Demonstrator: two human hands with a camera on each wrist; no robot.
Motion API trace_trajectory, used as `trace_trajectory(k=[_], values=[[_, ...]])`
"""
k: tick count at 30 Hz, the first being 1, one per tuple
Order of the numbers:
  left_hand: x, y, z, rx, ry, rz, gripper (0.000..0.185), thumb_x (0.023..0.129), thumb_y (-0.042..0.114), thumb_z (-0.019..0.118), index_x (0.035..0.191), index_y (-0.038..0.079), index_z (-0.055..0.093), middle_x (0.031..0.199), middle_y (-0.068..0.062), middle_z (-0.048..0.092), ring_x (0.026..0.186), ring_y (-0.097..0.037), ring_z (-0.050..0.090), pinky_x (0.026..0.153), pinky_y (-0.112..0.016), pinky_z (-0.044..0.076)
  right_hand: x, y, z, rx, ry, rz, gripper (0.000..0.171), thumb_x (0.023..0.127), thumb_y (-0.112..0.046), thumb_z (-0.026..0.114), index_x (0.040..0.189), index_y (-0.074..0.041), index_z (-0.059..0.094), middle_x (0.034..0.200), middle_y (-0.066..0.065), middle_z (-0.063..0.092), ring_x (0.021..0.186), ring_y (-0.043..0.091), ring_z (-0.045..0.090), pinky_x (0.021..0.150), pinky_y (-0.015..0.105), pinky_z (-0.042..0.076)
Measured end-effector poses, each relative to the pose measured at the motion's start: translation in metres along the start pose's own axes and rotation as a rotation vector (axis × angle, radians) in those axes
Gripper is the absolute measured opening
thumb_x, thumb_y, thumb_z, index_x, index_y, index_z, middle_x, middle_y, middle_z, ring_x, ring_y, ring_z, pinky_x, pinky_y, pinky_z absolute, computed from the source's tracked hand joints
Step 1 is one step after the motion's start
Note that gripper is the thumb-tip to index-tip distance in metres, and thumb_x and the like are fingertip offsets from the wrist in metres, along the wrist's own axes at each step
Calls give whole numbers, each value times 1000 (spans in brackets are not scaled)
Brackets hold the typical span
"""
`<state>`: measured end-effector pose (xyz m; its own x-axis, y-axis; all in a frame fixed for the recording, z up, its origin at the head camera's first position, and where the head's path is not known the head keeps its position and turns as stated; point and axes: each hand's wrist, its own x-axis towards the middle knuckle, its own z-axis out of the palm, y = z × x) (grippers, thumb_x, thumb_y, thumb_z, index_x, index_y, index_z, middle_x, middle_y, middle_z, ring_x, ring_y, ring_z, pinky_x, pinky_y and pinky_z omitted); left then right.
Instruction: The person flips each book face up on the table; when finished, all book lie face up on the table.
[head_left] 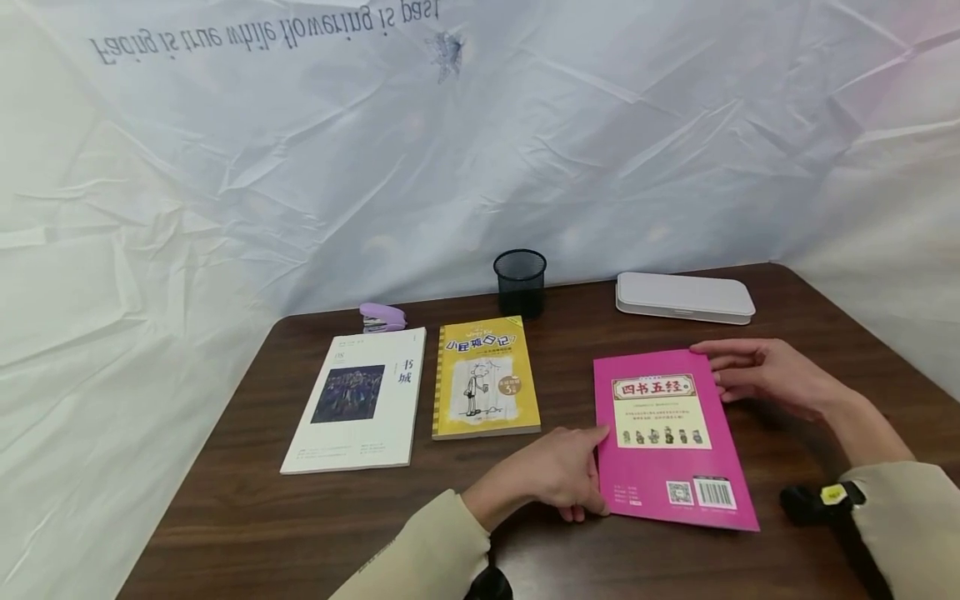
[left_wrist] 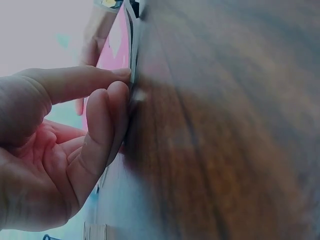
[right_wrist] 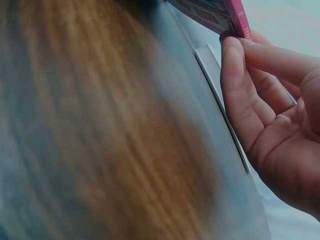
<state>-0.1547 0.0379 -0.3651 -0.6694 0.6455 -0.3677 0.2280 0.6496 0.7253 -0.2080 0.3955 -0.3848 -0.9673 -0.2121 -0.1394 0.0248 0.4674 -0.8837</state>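
A pink book [head_left: 663,417] with a cream panel and a barcode is in front of me, right of centre in the head view. My left hand [head_left: 558,475] pinches its lower left edge, thumb on the cover and curled fingers beneath, as the left wrist view shows. At the upper right edge, my right hand [head_left: 783,375] pinches the book between thumb and fingers. In the right wrist view, the pink spine [right_wrist: 239,19] stands off the table at that side, with part of the underside showing.
To the left lie a yellow comic book [head_left: 487,379] and a white book [head_left: 356,404]. Behind them are a purple stapler [head_left: 384,317] and a black mesh pen holder [head_left: 521,283]. A white case [head_left: 684,297] lies at the back right of the brown table [head_left: 247,517].
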Motion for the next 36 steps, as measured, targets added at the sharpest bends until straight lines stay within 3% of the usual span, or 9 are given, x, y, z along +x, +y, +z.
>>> trace_trajectory(k=[4,10,14,22,32,36], values=[[-2,1,-1,12,1,3,102,81,6,91,165,8,33,58,2,64,44,-11,62,43,-25,56,-2,-4,1,-41,-10,0,61,102,-12,69,155,6,45,134,22,70,100,5,73,81,36,67],[-3,1,-1,28,10,-13,107,78,13,95,166,12,33,59,0,63,44,-12,62,44,-25,56,-2,-9,0,-91,-27,-2,59,105,-14,67,155,6,45,138,32,65,98,5,75,79,36,67],[-4,3,0,83,28,-15,107,77,17,97,164,12,35,63,0,63,44,-12,62,44,-24,55,-2,-10,0,-108,-21,-18,57,105,-15,66,154,7,47,140,34,63,97,5,75,78,37,67],[-5,8,6,313,91,2,100,76,31,98,158,12,43,86,6,60,45,-5,61,47,-18,52,-2,-11,2,-139,24,-57,53,107,-17,64,152,5,49,139,34,63,92,8,75,76,37,67],[-9,6,2,354,59,42,84,87,26,88,157,12,45,83,7,63,46,-3,62,51,-16,52,-1,-10,6,-163,65,-59,54,106,-21,66,152,4,51,143,36,59,94,6,73,77,34,67],[-14,4,-5,333,32,63,80,90,22,82,160,13,44,69,8,62,47,-3,61,51,-17,52,-2,-11,6,-161,83,-67,52,106,-20,66,149,7,53,138,35,62,90,8,74,76,34,67]])
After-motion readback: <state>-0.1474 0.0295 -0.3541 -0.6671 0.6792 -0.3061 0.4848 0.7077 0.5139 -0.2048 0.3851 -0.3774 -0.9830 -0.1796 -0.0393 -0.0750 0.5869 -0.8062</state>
